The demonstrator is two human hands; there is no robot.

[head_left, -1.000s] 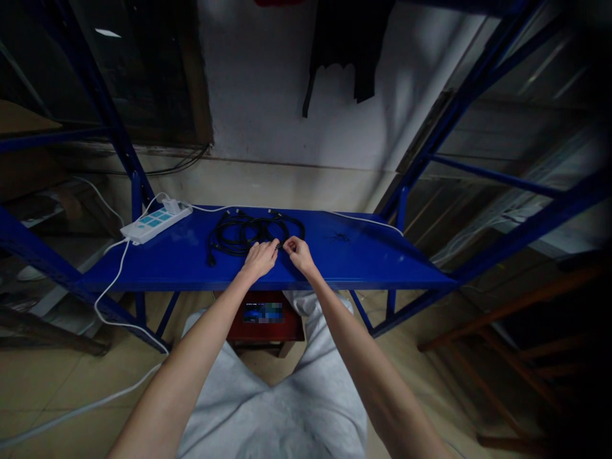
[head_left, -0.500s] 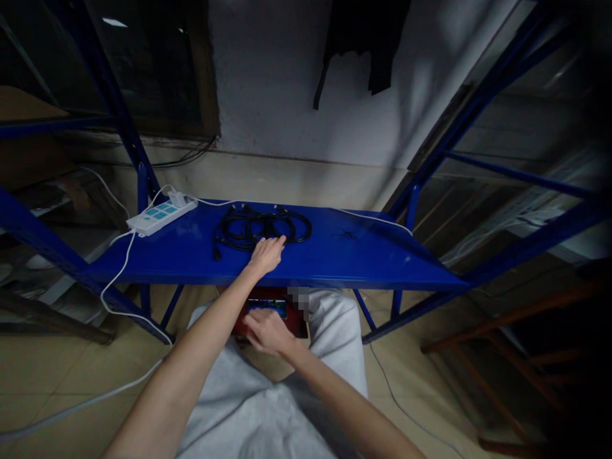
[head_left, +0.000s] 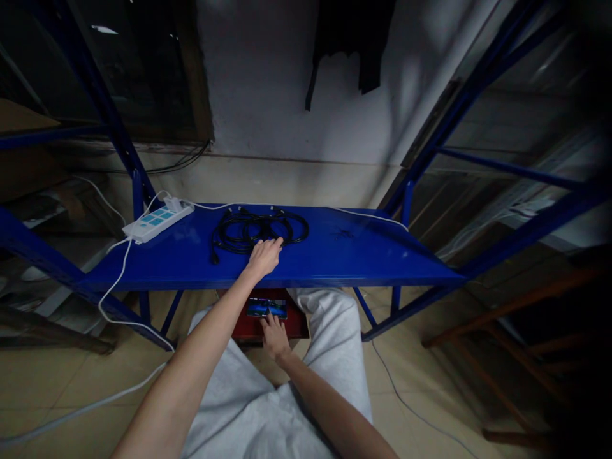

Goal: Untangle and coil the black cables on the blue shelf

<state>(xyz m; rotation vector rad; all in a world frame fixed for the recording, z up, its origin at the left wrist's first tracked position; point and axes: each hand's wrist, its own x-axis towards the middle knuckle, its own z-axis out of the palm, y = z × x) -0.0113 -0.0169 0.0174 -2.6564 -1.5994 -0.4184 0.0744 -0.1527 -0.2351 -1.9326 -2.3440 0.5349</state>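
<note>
On the blue shelf, my left hand (head_left: pixel 264 257) rests palm down at the near side of a loosely coiled bundle of black cables (head_left: pixel 296 224). Its fingers lie forward, slightly bent, with the tips touching or very close to the coils; nothing shows gripped in them. Lower down, between my knees, my right hand (head_left: pixel 276 338) is open with fingers apart. Its fingertips reach the near edge of a phone (head_left: pixel 261 308) with a lit screen, which lies flat on a dark red stool seat (head_left: pixel 296 324).
The blue metal shelf (head_left: pixel 335 264) stands in front of me between blue posts. A white power strip (head_left: pixel 157 222) with a plug in it sits at its left end. White cord (head_left: pixel 115 280) hangs down to the floor. Wooden furniture (head_left: pixel 507 306) is at the right.
My right hand has moved from over the phone to its near edge, and its fingers have spread, uncovering the screen. My left hand stays by the cables. The view has shifted slightly.
</note>
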